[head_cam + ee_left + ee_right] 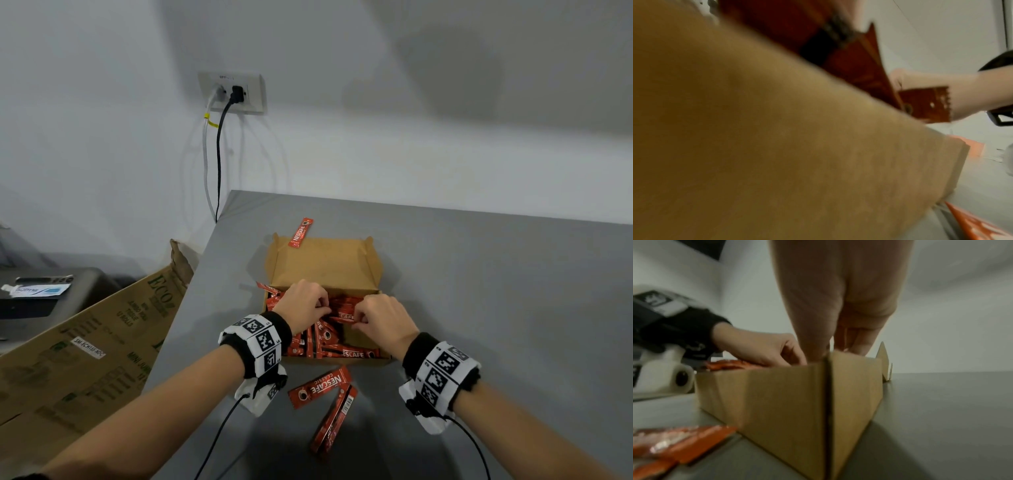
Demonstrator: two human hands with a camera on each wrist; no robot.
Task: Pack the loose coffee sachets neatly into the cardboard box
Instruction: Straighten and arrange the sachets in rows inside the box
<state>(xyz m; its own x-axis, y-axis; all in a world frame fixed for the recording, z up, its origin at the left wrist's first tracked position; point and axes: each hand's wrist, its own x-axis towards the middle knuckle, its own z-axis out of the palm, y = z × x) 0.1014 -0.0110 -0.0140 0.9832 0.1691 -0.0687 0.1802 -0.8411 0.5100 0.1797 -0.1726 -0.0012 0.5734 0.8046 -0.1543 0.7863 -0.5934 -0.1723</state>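
Observation:
An open cardboard box (373, 274) lies on the grey table with its lid folded back, and a jumble of red coffee sachets (337, 346) fills its near half. Both hands are over the box. My left hand (320, 308) curls its fingers onto sachets at the box's left side. Facing it, my right hand (359, 317) pinches a sachet (344, 315). In the left wrist view my right hand (953, 92) holds a sachet's serrated end (925, 105). In the right wrist view my right hand's fingers (855, 340) reach down inside the box (787, 394), beside my left hand (764, 350).
Two loose sachets (320, 387) (334, 421) lie on the table in front of the box, and one (301, 233) rests on the lid's far edge. Another (267, 287) pokes over the left wall. A big carton (96, 342) leans at the table's left edge.

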